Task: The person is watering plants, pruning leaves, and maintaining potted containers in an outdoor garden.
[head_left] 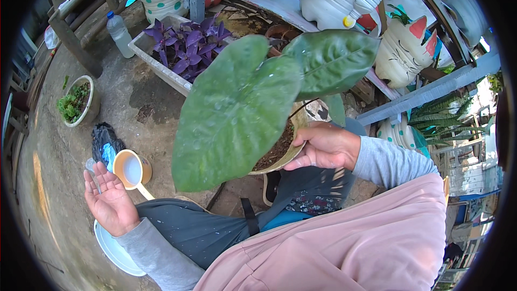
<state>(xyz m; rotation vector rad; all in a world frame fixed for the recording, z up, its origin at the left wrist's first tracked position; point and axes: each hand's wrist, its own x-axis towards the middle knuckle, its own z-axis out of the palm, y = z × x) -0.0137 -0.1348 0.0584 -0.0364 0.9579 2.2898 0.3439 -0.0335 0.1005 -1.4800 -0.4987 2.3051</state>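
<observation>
Two large green leaves (pixel 237 113) spread over a pot (pixel 277 168) of soil in front of the person, above the lower legs. The right hand (pixel 331 146) is curled on the pot's right rim, gripping it. Off to the left, the left hand (pixel 112 202) is open and holds nothing, palm up, near a dipper (pixel 146 170) of cloudy liquid. Just past that lies a black bag (pixel 102 139). Beyond the leaves, purple plants (pixel 191 51) fill a trough (pixel 157 67), with a bottle (pixel 119 35) beside it.

The left hand (pixel 111 200) and right hand (pixel 327 145) are bare below long, light grey sleeves (pixel 396 160). A loose, dusty pink garment (pixel 350 237) drapes over the torso; dark slate cloth (pixel 188 229), flecked with pale specks, covers the legs.
</observation>
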